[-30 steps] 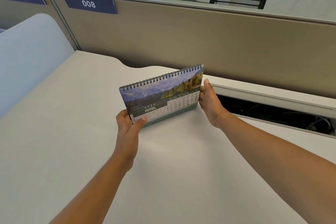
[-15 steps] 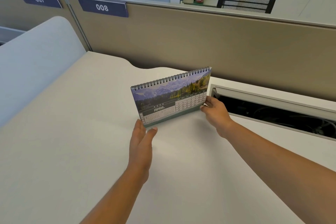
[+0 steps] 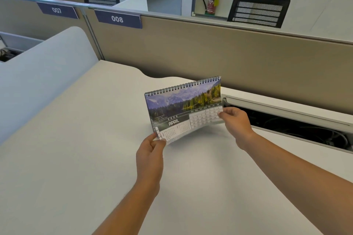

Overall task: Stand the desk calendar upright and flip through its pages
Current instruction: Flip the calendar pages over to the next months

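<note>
Bright, even light fills the scene. Soft shadows lie under both forearms on the desk (image 3: pixel 80 158). Straight edges bow outward (wide-angle lens).

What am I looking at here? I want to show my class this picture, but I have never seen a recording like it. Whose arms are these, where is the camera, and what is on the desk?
No machine is involved. A person wears a camera on the head, so this one wide view looks forward and down along their own bare arms.

On the pale desk stands a spiral-bound desk calendar, spiral at the top, showing April under a mountain lake photo. The left hand pinches the page's lower left corner; the right hand pinches its right edge. The page's bottom edge bows toward the camera.

To the right is an open cable trough. Behind runs a tan partition labelled 008, with office chairs and a fire extinguisher beyond.
</note>
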A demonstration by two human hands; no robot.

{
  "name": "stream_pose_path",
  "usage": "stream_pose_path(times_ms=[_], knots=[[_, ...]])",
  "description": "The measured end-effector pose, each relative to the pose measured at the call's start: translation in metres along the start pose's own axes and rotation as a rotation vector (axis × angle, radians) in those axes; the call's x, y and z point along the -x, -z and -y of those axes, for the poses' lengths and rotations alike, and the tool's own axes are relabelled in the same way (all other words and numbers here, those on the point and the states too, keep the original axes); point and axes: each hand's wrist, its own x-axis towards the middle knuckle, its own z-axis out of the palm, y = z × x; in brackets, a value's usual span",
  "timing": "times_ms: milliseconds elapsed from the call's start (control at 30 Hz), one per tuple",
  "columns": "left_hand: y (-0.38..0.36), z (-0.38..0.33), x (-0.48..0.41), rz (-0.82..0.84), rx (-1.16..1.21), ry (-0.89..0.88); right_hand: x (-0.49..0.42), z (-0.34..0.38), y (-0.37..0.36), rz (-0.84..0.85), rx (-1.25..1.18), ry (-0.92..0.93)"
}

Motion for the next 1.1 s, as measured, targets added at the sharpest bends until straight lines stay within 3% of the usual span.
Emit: stream_pose_path(times_ms=[100,200,333,433,533,667,800,967,1100], knots=[[0.006,-0.011,0.006,0.049,0.026,0.007,0.002,0.003,0.013,-0.002,-0.116,-0.014],[0.009,-0.030,0.007,0.134,0.076,-0.051,0.004,0.010,0.028,0.112,-0.378,-0.110],[0.014,-0.062,0.005,0.219,0.151,-0.236,-0.001,0.018,0.044,0.240,-0.707,-0.165],[0.017,-0.080,0.003,0.276,0.118,-0.427,-0.004,0.023,0.049,0.281,-0.820,-0.174],[0.013,-0.096,-0.001,0.284,0.074,-0.550,-0.007,0.027,0.045,0.272,-0.748,-0.156],[0.005,-0.111,-0.021,0.293,-0.091,-0.665,-0.010,0.027,0.032,0.136,-0.478,-0.171],[0.000,-0.114,-0.042,0.161,-0.363,-0.705,-0.012,0.027,0.021,0.119,-0.284,-0.152],[0.000,-0.098,-0.067,0.121,-0.548,-0.603,-0.014,0.026,0.011,0.117,-0.164,-0.128],[0.003,-0.075,-0.069,0.014,-0.499,-0.565,-0.014,0.020,0.006,0.162,-0.084,-0.109]])
